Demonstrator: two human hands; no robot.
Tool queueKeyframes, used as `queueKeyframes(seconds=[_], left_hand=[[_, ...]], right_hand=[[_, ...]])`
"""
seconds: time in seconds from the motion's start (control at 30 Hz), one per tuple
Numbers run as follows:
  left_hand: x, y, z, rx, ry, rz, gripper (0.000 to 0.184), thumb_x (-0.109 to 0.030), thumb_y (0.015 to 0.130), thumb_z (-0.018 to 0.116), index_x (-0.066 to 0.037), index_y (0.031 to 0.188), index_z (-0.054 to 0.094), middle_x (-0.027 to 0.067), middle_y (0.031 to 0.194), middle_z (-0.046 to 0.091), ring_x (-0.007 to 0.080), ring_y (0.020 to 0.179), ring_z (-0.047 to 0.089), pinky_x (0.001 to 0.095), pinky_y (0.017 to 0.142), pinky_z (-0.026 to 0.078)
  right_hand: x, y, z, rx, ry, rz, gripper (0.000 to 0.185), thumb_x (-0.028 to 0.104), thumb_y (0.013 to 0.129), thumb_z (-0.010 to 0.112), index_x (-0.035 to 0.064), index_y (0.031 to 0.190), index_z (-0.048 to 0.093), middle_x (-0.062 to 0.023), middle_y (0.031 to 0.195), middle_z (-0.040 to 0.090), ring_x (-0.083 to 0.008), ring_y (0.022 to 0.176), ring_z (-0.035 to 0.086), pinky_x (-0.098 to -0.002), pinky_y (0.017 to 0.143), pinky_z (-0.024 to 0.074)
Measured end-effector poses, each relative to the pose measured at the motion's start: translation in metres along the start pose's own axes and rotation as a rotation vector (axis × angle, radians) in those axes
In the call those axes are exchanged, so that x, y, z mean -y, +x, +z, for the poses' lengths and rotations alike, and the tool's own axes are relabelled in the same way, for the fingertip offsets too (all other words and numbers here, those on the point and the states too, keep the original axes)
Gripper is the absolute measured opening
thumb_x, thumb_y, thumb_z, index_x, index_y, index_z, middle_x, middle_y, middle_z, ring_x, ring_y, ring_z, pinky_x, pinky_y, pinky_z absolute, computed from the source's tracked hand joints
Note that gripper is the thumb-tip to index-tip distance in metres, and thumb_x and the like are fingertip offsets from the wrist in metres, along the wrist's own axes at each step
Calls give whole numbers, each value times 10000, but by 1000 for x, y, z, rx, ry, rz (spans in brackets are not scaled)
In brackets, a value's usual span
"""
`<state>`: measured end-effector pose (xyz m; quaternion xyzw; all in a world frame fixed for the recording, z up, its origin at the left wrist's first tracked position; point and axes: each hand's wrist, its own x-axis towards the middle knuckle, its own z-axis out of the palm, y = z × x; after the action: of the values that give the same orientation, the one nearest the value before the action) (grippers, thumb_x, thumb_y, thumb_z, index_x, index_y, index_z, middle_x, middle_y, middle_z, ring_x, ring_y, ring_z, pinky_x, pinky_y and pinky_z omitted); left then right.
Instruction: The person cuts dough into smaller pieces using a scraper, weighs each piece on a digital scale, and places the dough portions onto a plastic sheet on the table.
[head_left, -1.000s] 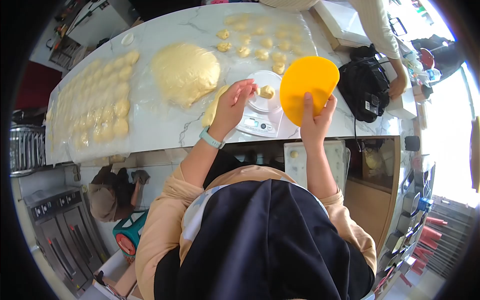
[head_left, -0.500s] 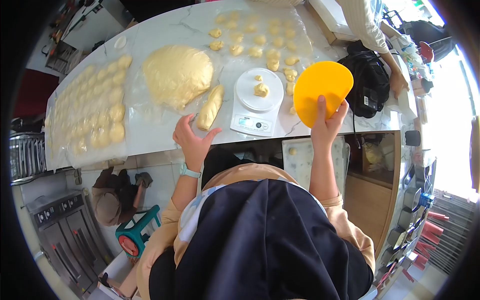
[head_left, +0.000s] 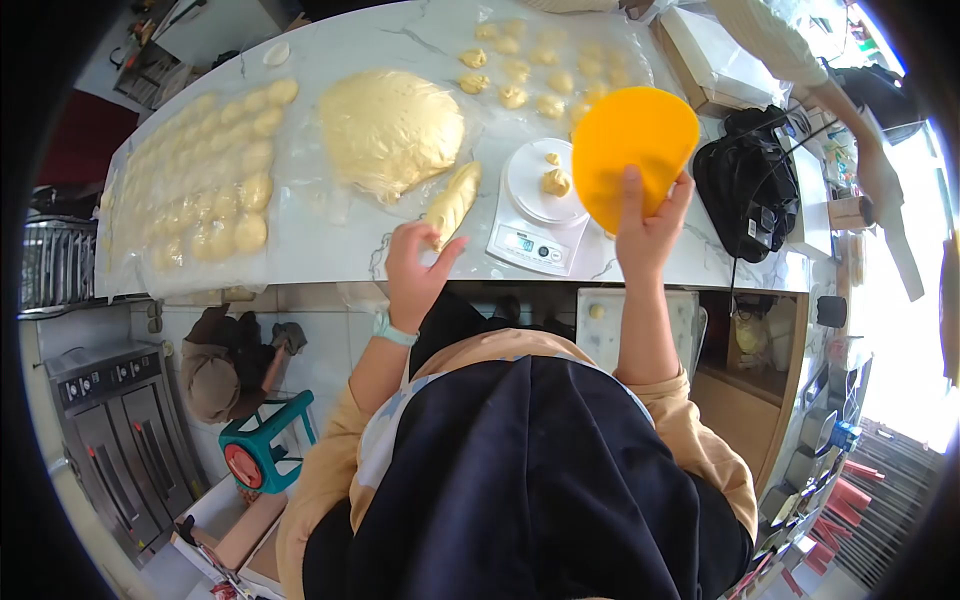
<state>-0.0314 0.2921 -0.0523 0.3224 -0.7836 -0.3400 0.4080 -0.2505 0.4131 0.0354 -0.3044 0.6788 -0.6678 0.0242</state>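
Observation:
My right hand (head_left: 648, 228) grips a round yellow dough scraper (head_left: 635, 125), held up over the right side of the scale. My left hand (head_left: 415, 278) is open at the near end of a dough strip (head_left: 456, 205), thumb and fingers apart; its fingertips reach the strip's end, and I cannot tell whether they touch it. A white kitchen scale (head_left: 530, 246) carries a dough piece (head_left: 556, 182) and a smaller bit of dough (head_left: 552, 158). Behind the strip lies a large mound of dough (head_left: 390, 130), partly under plastic film.
Rows of dough balls (head_left: 205, 175) lie under plastic film on the left. Small dough pieces (head_left: 513, 97) are scattered at the back. A black bag (head_left: 735, 185) sits at the right, near another person's sleeve (head_left: 765, 40). Below stands a green stool (head_left: 262, 440).
My left hand has moved forward and right to the near end of the dough strip. The scraper has shifted slightly away from me and towards the scale. The other person's arm has lifted to the right.

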Motion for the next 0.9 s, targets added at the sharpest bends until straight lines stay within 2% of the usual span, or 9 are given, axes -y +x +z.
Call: queueKeyframes(seconds=[0.1,0.2,0.3,0.37,0.53,0.63,0.77,0.8,0.9], left_hand=[[-15,46,23,304,-68,103,373,-189,749,747,-39,1049,585,100,992,632,290,956,584,370,857,443],[-49,88,60,366,-43,447,414,-120,732,731,-47,1114,590,130,1026,637,306,959,604,359,842,479],[-41,114,101,553,-103,578,406,-76,702,714,-52,1097,622,149,985,648,305,906,626,344,804,507],[-48,133,123,873,3,284,312,-20,695,675,-31,1006,666,148,942,660,271,873,645,325,779,522],[-117,102,180,926,-500,260,198,3,755,627,-15,946,673,150,919,656,265,841,643,325,749,521],[-114,73,227,953,-381,559,190,-24,792,612,-7,975,660,153,969,645,285,879,633,309,786,511],[-89,48,248,1047,-170,546,223,-80,847,584,-14,1050,645,174,1160,589,324,1042,575,360,910,455],[-89,44,237,856,-101,690,284,-105,858,585,-38,1133,616,160,1247,548,346,1127,526,405,959,414],[-111,64,163,649,-218,586,283,-125,862,595,-44,1134,605,155,1254,536,345,1159,496,414,971,395]], right_hand=[[-4,6,-17,-98,24,41,389,203,916,585,-1,1170,372,-136,1017,586,-155,947,572,-276,800,467],[-3,2,-41,-207,-42,48,384,200,910,595,10,1167,383,-123,1028,583,-152,949,569,-277,806,465],[-7,-11,-73,-273,-157,53,378,201,906,599,15,1163,393,-113,1043,568,-154,959,565,-275,810,461],[-7,-24,-110,-430,-189,30,363,199,906,597,15,1151,402,-105,1055,551,-153,972,554,-275,821,452],[-1,-53,-160,-640,-227,116,338,196,913,587,19,1137,406,-85,1060,537,-138,985,538,-265,841,438],[4,-62,-170,-698,-194,134,345,201,915,585,15,1142,404,-81,1062,534,-138,991,534,-261,849,432],[5,-67,-178,-709,-281,108,363,212,913,590,13,1152,402,-83,1064,534,-144,1002,529,-265,853,430],[4,-65,-179,-721,-300,97,354,218,910,596,16,1139,416,-77,1052,533,-137,987,527,-261,846,430],[1,-54,-174,-709,-327,77,329,225,906,605,25,1112,446,-62,1025,531,-123,957,523,-255,829,431]])
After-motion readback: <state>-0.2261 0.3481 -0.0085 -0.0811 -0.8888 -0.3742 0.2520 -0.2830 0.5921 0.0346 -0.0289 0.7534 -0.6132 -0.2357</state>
